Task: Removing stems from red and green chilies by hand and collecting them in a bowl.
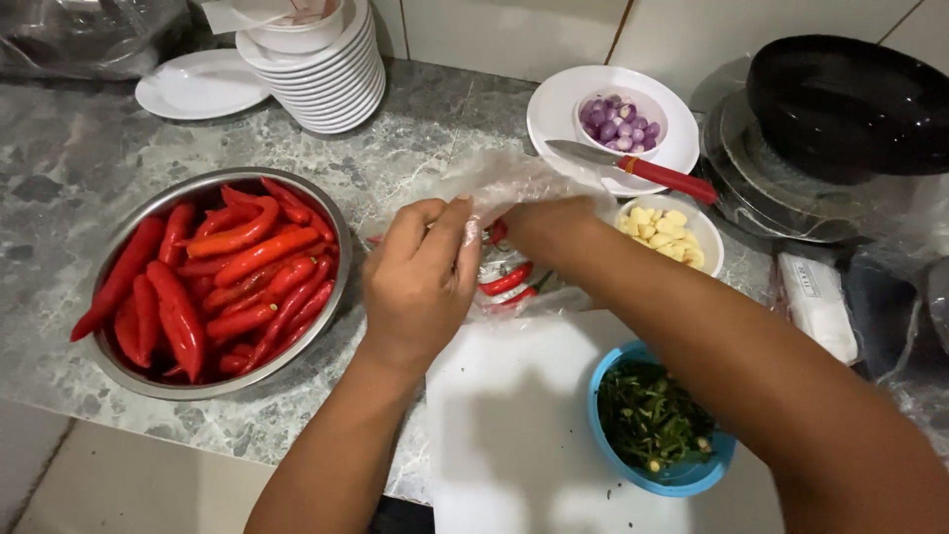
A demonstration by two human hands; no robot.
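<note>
Head view: one metal bowl (117, 358) of many long red chillies sits at the left, near the counter's front edge; one blue bowl (682, 478) of green stems at the near right, beside bare white board (514, 415). Far right: one plate (554, 109) with a shallot bowl and red-handled knife (638, 168), one garlic bowl (704, 232). Left hand (420, 282) pinches the clear plastic bag (504, 183) of small chillies at centre; right hand (544, 225) reaches inside, its grip hidden.
</note>
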